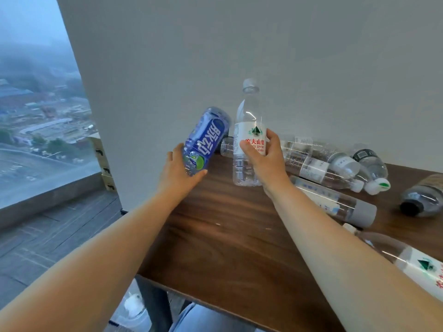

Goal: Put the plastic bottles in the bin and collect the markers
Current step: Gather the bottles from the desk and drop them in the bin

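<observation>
A dark wooden tabletop (215, 236) meets a plain grey wall (239, 44). Left, a window (36, 104) overlooks hazy buildings above a grey floor (48, 236).

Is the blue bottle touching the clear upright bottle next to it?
Apart. The head view shows a strip of grey wall between the blue bottle, tilted in the left hand, and the clear upright bottle held by the right hand.

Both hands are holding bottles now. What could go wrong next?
The left hand grips the blue bottle only near its lower end, tilted, so it might slip. The right hand holds the clear bottle right beside loose bottles lying on the table; swinging it away could send them rolling off.
</observation>
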A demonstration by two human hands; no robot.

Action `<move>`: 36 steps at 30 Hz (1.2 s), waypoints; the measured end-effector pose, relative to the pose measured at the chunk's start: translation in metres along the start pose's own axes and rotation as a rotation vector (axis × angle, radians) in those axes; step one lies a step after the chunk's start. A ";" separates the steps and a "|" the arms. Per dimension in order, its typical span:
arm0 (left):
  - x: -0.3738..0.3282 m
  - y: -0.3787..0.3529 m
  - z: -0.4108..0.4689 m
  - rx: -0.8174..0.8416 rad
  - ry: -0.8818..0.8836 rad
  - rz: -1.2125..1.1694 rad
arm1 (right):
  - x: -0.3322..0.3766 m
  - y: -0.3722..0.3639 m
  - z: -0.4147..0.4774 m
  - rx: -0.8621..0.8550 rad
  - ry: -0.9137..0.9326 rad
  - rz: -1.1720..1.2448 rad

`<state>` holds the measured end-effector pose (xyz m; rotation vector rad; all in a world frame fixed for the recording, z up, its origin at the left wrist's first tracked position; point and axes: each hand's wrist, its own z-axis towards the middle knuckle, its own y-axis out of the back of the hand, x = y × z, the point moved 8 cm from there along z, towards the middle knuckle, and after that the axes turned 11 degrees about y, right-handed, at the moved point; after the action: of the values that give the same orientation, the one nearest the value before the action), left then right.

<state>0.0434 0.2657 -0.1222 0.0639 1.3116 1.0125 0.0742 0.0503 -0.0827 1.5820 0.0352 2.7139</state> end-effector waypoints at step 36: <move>0.296 0.160 -0.023 0.064 0.613 0.178 | -0.088 -0.335 -0.086 0.504 -0.352 -0.212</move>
<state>-0.0933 0.5395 -0.2654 -0.0909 1.9223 1.1914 0.0394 0.3830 -0.2080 2.0066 0.8889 2.3387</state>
